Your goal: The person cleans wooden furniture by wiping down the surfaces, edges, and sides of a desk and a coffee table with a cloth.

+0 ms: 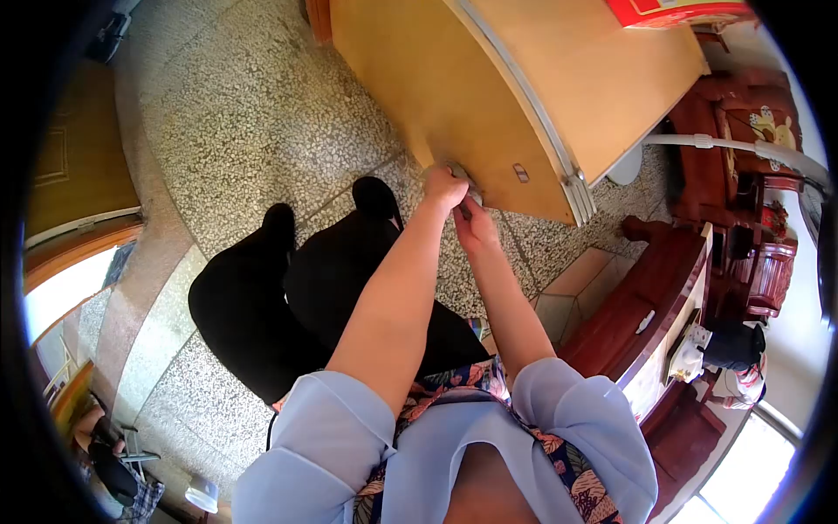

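My left hand (445,187) is closed at the lower side of a yellow wooden cabinet (436,87), around a small greyish thing. Only a bit of that greyish thing (457,169) shows between the fingers and the panel, so I cannot make out its kind. Just below, my right hand (477,229) meets the left one, its fingers curled toward the same spot; what they pinch is hidden. A small label (521,173) sits on the panel to the right of my hands.
A metal trim strip (524,83) edges the cabinet top, which bears a red box (676,12). To the right stand a dark red wooden table (628,306) and carved chairs (772,271). Another person (738,354) is at far right. Speckled floor (244,113) lies left.
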Available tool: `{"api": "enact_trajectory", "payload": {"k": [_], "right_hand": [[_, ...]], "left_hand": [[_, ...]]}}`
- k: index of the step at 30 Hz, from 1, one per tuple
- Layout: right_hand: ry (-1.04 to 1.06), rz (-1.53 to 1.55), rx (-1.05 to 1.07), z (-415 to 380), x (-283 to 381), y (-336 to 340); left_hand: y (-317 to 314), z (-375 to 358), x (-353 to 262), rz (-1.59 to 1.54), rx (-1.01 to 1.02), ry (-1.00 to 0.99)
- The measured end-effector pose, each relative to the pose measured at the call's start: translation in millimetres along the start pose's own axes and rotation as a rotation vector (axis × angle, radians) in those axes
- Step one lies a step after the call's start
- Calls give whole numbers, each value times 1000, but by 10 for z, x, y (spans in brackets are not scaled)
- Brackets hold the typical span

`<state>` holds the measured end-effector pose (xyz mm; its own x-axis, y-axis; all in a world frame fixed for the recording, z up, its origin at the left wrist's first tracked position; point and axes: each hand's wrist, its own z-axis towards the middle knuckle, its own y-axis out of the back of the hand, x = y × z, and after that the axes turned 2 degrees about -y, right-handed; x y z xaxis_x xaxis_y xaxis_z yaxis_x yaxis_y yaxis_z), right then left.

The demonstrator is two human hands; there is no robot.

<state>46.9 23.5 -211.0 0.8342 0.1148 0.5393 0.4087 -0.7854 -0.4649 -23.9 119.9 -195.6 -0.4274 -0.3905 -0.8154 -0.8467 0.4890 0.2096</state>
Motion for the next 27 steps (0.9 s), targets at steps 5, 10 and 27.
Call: {"api": "enact_trajectory", "payload": {"k": [5,10,27], "right_hand": [[-211,102,-58,1032,-615,725],[182,-1429,-934,1476,-1020,371],[-210,214,-51,294,16,-892]], "left_hand": [[-365,360,565,54,92,270],[-573,555,962,-200,113,405],[14,420,113,-263,-795,216]]}}
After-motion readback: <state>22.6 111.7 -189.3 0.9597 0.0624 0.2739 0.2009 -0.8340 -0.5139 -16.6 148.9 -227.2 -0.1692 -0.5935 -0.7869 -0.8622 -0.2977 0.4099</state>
